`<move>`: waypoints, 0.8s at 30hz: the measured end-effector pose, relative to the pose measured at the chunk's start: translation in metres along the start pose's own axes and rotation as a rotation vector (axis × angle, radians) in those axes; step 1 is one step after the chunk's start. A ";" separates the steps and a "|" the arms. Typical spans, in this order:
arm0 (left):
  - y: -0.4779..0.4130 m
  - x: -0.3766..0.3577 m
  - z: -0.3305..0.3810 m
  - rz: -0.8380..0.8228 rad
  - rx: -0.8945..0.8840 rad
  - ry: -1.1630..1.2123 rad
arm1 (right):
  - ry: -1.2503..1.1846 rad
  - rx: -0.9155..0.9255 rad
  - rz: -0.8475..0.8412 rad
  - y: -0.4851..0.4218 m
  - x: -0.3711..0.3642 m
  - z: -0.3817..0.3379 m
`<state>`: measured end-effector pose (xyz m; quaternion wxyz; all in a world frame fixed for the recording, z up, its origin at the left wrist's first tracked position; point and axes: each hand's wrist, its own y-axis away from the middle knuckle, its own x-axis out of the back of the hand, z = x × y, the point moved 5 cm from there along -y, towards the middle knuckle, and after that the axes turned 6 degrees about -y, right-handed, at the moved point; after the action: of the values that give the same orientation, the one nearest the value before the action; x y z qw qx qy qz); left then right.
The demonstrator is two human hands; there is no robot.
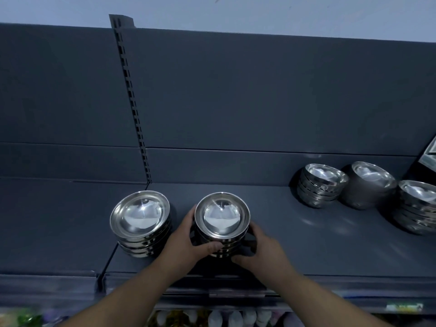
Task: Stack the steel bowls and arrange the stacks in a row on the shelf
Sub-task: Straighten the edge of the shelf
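A stack of steel bowls [221,217] stands on the dark grey shelf [295,246], near its front edge. My left hand [186,241] grips the stack's left side, thumb curled across the front. My right hand [264,253] holds its right side, fingers curled round the lower bowls. Just to the left stands a second stack of steel bowls [140,220], apart from my hands. Three more stacks sit at the right: one [322,182] nearest, a darker one [370,185] beside it, and one [417,206] at the frame's edge.
The shelf's back panel [259,90] rises behind, with a slotted upright [134,109] at the left. A price rail [212,296] runs along the front edge; packaged goods [212,318] show blurred on a lower shelf. A shiny object [430,156] pokes in at far right.
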<state>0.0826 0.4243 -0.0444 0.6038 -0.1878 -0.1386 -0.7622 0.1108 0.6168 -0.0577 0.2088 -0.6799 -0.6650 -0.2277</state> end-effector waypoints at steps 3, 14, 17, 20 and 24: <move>0.000 0.002 0.002 -0.015 0.026 -0.045 | 0.036 -0.003 -0.020 0.002 0.003 -0.004; 0.029 -0.010 0.076 0.229 -0.317 -0.557 | 0.421 -0.071 -0.043 0.031 0.059 0.014; 0.028 -0.052 0.096 0.110 -0.357 -0.808 | 0.514 -0.078 -0.054 0.051 0.089 0.027; 0.029 -0.108 0.108 0.013 -0.320 -0.982 | 0.583 -0.096 -0.034 0.078 0.131 0.052; 0.035 -0.191 0.127 -0.112 -0.295 -1.032 | 0.625 -0.161 0.011 0.124 0.202 0.099</move>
<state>0.1699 0.6379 -0.0189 0.3830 -0.6130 -0.3186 -0.6133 0.2401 0.8348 -0.0165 0.3498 -0.5948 -0.5451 -0.4761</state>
